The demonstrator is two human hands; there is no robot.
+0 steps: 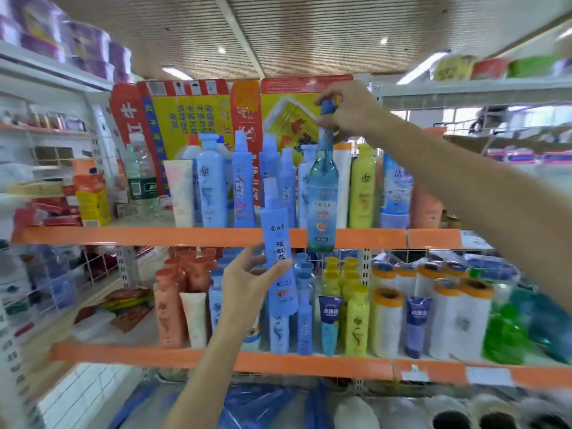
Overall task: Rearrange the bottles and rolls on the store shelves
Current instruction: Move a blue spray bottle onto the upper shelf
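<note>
Right hand point(349, 111) pinches the upright teal bottle point(322, 193) by its cap, nearer the upper shelf point(154, 236) than the left hand point(247, 286) grasping the blue bottle point(278, 249)

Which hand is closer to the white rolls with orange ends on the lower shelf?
Left. The left hand, holding a blue bottle, is level with the rolls; the right hand is well above them.

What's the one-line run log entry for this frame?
left hand: holds opaque light-blue plastic bottle | right hand: grips clear teal glass-like bottle by neck | both bottles: in front of orange-edged shelf
</note>
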